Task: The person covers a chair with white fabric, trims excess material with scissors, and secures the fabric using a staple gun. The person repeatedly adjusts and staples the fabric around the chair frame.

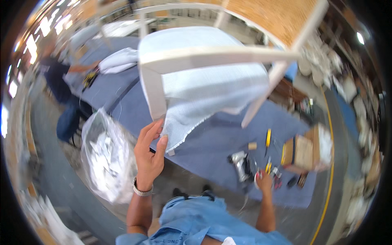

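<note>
A white wooden chair (153,87) with a woven tan panel (273,18) is tipped over on the blue-covered table (212,147). Pale blue fabric (204,98) covers its seat, and a loose flap with a frayed edge hangs down. My left hand (150,153) pinches the corner of that flap between thumb and fingers, beside the chair's frame. At the right of the table my right hand (264,181) is closed around a small red-and-white thing, too unclear to name. A silver-and-black power tool (241,165) lies just left of it.
A yellow-handled tool (268,138), a small wooden block (252,145) and an open cardboard box (304,151) are on the table's right side. A clear plastic bag (106,159) of white scraps stands at left. Beyond it a co-worker (61,85) sits at the table.
</note>
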`<action>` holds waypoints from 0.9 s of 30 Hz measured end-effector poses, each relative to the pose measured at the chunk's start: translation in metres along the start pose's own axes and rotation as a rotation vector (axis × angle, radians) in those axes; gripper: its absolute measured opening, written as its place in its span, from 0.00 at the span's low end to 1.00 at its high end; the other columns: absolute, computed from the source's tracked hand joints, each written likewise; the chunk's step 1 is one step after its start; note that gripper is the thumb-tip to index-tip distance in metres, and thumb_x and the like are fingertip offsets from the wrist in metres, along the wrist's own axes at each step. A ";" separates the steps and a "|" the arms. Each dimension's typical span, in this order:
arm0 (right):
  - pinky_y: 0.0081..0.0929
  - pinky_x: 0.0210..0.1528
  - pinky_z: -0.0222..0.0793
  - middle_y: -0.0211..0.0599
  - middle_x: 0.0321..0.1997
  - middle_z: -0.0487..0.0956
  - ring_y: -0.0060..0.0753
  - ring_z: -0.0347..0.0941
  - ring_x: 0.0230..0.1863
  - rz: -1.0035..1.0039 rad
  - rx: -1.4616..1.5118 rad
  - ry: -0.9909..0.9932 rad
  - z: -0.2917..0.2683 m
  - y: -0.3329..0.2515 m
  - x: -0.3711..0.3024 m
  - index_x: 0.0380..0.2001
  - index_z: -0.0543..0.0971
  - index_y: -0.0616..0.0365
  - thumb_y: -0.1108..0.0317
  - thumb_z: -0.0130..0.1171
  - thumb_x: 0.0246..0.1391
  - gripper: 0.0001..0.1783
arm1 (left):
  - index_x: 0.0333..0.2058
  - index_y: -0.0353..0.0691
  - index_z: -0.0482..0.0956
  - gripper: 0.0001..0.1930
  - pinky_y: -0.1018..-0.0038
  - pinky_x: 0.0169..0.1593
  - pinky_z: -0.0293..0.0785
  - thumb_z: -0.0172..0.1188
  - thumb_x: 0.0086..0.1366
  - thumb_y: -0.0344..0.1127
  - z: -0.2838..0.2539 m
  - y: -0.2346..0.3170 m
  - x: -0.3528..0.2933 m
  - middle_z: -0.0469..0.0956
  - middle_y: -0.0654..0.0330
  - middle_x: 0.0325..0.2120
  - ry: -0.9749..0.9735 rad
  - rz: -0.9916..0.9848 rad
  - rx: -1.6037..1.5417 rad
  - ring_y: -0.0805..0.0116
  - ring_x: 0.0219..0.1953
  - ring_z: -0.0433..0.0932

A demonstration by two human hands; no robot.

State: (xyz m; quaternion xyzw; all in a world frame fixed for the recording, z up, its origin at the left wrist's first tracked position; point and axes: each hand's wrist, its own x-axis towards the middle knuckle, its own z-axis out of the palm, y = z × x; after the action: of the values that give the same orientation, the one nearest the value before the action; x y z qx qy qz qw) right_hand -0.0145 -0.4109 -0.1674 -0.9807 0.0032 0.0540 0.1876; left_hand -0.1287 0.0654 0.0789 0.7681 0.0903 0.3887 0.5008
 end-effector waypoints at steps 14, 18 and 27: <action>0.42 0.62 0.65 0.41 0.60 0.76 0.46 0.72 0.59 -1.808 0.354 0.183 -0.195 -0.409 0.068 0.48 0.83 0.49 0.61 0.70 0.48 0.22 | 0.53 0.32 0.76 0.22 0.61 0.38 0.75 0.63 0.65 0.39 0.096 0.011 -0.002 0.81 0.43 0.35 0.498 -0.122 0.540 0.50 0.33 0.82; 0.47 0.66 0.62 0.39 0.63 0.74 0.42 0.70 0.63 -2.035 0.072 0.128 -0.180 -0.472 0.086 0.46 0.84 0.46 0.55 0.68 0.50 0.20 | 0.57 0.30 0.74 0.19 0.70 0.39 0.74 0.57 0.70 0.33 0.108 -0.003 -0.005 0.83 0.49 0.38 0.502 -0.075 0.020 0.66 0.34 0.81; 0.51 0.64 0.62 0.38 0.63 0.74 0.40 0.70 0.63 -2.009 0.093 0.060 -0.166 -0.472 0.080 0.39 0.86 0.48 0.51 0.65 0.55 0.16 | 0.52 0.30 0.78 0.16 0.84 0.33 0.61 0.57 0.73 0.36 0.118 -0.049 -0.021 0.75 0.72 0.31 0.521 -0.177 -0.593 0.86 0.30 0.65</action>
State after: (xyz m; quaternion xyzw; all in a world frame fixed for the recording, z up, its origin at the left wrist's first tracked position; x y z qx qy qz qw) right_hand 0.0948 -0.0322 0.1512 -0.5219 -0.8186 -0.1541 0.1841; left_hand -0.0498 -0.0051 0.0041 0.4555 0.1640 0.5348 0.6926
